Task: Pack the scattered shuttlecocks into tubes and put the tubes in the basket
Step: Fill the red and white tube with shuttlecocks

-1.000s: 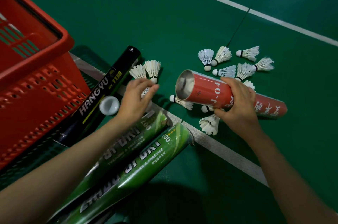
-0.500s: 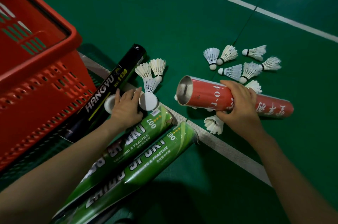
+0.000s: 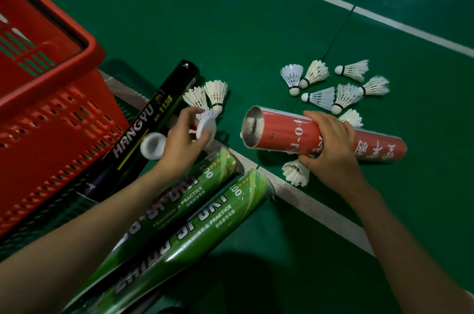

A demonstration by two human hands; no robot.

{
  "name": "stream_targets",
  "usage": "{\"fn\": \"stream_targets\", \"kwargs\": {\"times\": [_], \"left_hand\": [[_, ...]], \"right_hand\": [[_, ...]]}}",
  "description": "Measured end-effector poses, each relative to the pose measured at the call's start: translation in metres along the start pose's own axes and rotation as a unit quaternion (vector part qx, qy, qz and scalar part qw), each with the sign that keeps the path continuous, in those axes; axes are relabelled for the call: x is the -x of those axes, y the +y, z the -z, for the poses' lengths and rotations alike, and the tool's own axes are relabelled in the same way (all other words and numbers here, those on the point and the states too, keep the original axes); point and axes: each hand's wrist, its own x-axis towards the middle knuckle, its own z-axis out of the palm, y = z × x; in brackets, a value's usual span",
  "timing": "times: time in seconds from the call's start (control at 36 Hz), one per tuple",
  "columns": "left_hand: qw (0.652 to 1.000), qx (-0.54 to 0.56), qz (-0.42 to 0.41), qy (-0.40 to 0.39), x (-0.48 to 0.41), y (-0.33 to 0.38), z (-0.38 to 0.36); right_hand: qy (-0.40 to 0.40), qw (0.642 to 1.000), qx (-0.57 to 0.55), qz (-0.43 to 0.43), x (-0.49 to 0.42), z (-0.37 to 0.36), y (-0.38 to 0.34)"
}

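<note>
Left hand (image 3: 183, 141) pinches a round white cap (image 3: 205, 130), thumb on one side and curled fingers on the other. Right hand (image 3: 331, 145) is wrapped round the middle of the red tube (image 3: 279, 131), fingers over the top and thumb on the near side. The tube lies roughly level. Its open mouth points toward the left hand, with a small gap between mouth and cap.

- Main cluster of shuttlecocks (image 3: 319, 98): loose on the green floor (image 3: 230, 31), just beyond the right hand and the tube.
- Single shuttlecock (image 3: 295, 172): on the floor on the near side of the tube, beside the right hand's thumb.
- Pair of shuttlecocks (image 3: 216, 91): just past the left fingertips. A third lies behind the cap; whether the fingers touch it cannot be told.
- Second cap (image 3: 152, 145): on the floor, touching or nearly touching the left hand's outer edge, against the black tube (image 3: 154, 118).
- Two green tubes (image 3: 220, 200): side by side under the left forearm, ends near a pale court line (image 3: 320, 211).
- Red basket (image 3: 51, 82): far left, beside the black tube, well apart from the red tube.
</note>
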Motion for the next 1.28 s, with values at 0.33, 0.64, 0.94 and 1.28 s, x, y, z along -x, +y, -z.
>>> {"fn": "stream_targets", "kwargs": {"times": [0.33, 0.64, 0.94, 1.28], "left_hand": [[0.990, -0.103, -0.082, 0.050, -0.005, 0.018, -0.013], [0.916, -0.390, -0.069, -0.065, -0.001, -0.076, 0.033], [0.838, -0.538, -0.004, -0.086, -0.004, -0.084, 0.044], [0.856, -0.515, -0.027, -0.014, 0.017, -0.089, 0.053]], "right_hand": [[-0.006, 1.000, -0.004, 0.000, 0.001, 0.001, 0.000], [-0.011, 1.000, 0.003, 0.005, 0.002, -0.004, -0.001], [-0.013, 1.000, 0.001, 0.000, 0.001, -0.001, -0.001], [-0.013, 1.000, -0.003, -0.002, 0.002, 0.000, 0.000]]}}
